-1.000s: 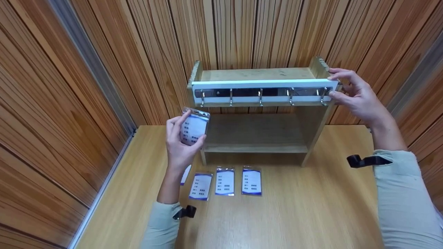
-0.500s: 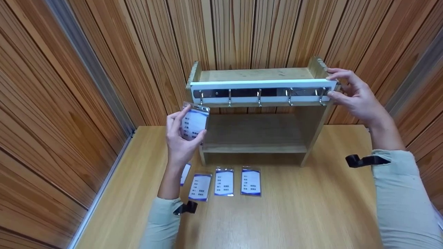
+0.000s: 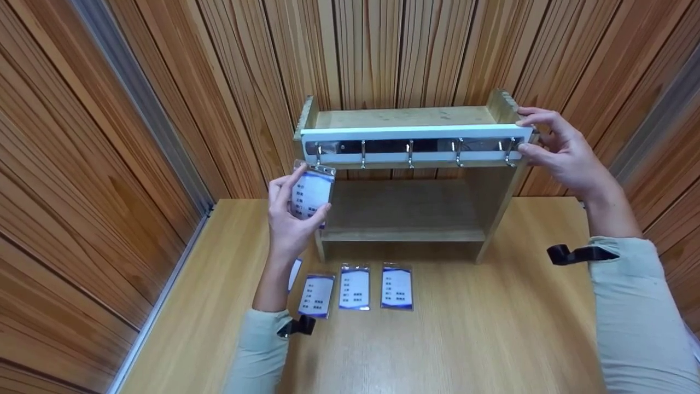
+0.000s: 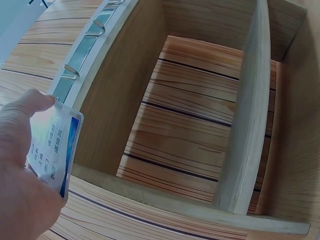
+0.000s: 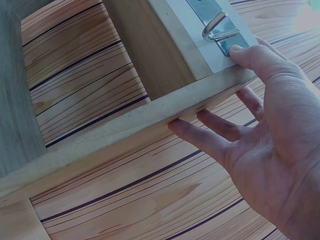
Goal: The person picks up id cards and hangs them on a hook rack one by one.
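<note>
My left hand pinches an ID badge in a clear plastic sleeve between thumb and fingers. The badge is upright, its slotted top edge overlapping the leftmost hook in the head view. In the left wrist view the badge shows printed text and a blue border, right beside the rail's end. A white hook rail with several metal hooks runs along the front of a wooden shelf. My right hand grips the rail's right end, thumb on the front, other fingers against the shelf's side.
Several more badges lie on the wooden table before the shelf, including a right one, a middle one and a left one. Another badge is partly hidden by my left forearm. Wood-panelled walls stand close behind.
My left hand has raised the badge slightly and moved it right, toward the leftmost hook. The right hand keeps its grip on the rail's end.
</note>
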{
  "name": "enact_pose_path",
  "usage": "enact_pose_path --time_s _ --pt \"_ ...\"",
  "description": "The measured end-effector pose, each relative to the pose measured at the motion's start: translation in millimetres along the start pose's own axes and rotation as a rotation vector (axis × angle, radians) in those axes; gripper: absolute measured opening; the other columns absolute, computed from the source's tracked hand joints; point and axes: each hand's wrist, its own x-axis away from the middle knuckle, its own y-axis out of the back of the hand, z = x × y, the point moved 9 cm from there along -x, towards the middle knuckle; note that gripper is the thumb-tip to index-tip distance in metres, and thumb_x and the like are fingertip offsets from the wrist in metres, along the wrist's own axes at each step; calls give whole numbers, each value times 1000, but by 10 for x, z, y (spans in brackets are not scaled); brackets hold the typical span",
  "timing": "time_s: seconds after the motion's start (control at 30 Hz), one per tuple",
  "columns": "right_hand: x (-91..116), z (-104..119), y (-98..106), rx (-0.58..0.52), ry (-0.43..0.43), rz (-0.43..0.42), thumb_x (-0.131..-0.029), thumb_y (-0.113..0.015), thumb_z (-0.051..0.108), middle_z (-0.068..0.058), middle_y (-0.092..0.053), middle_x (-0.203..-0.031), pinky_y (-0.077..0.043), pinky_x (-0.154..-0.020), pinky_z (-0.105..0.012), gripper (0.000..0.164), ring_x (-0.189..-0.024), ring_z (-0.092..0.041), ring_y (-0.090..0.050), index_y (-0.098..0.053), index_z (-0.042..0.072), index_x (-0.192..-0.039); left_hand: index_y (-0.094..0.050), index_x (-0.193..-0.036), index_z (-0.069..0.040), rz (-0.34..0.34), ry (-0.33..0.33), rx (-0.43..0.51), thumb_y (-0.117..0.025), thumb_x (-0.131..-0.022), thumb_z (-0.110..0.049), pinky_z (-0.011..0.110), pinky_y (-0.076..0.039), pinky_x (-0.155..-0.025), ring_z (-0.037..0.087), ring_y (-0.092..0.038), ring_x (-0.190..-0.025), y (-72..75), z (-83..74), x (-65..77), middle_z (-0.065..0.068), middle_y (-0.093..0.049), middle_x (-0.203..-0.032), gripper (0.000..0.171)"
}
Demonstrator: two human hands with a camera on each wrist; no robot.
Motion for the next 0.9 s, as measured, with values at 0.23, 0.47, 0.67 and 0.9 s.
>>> enact_pose_path --time_s 0.23,0.47,0.67,0.9 --pt "6 6 22 -30 18 2 -111 -64 1 7 -43 -174 -61 -96 -16 45 -134 -14 -62 -58 11 -154 -60 -160 -7 12 4 -1 -89 -91 -5 41 -54 -109 31 -51 -139 -25 5 -15 21 -48 -142 76" --pt "11 10 15 -20 11 5 -111 -64 2 5 -41 -176 -60 -97 -16 46 -138 -11 -61 -56 10 -155 -61 -160 -7 11 2 -6 -89 -91 -5 40 -53 -109 33 -51 -138 -54 12 -18 22 -48 -142 74" --pt "12 -8 10 -11 2 6 -111 -65 4 6 -41 -177 -60 -98 -16 46 -137 -11 -62 -57 12 -155 -61 -160 -8 3 16 -28 -89 -91 -5 39 -53 -108 32 -51 -137 -61 54 -7 22 -49 -142 74" --pt "22 16 4 28 -12 -8 -112 -64 5 6 -40 -177 -59 -97 -17 46 -135 -13 -62 -56 12 -156 -61 -160 -8 2 17 -33 -89 -91 -5 39 -52 -107 32 -52 -136 -62 47 -3 22 -49 -142 74"
